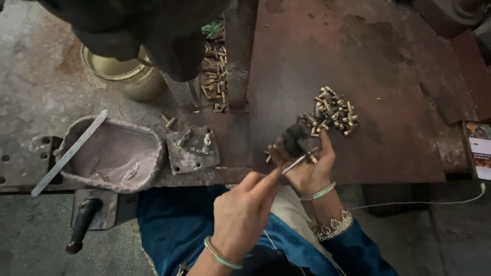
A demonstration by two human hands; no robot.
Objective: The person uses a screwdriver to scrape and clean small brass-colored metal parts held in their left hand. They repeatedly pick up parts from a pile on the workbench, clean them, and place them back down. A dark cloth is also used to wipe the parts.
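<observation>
Head view, looking down on a rusty metal bench (pixel 368 66). Right hand (pixel 307 166), wrist bangled, is closed in a grip on a small dark lump (pixel 294 139), held just above the bench edge. Left hand (pixel 243 212) pinches a thin pale rod (pixel 295 163) between thumb and fingers; the rod's far end lies against the right hand just below the lump. A pile of small brass parts (pixel 332 115) sits on the bench just beyond the right hand, with a few strays beside it. At left, a crusted oval tray (pixel 153 140) holds pinkish paste, and a flat metal strip (pixel 69 153) leans across its rim. A brass-coloured pot (pixel 130 76) stands behind the tray, partly hidden by a dark mass at the top edge. Between tray and hands lies a grey plate (pixel 194 151) with holes. More brass parts fill a channel (pixel 215 71) in the bench. A black-handled lever (pixel 82 225) shows at lower left. At the right edge lies a phone (pixel 480 148), its screen a lit rectangle in orange and white, with a white cable (pixel 419 203) leading from it.
</observation>
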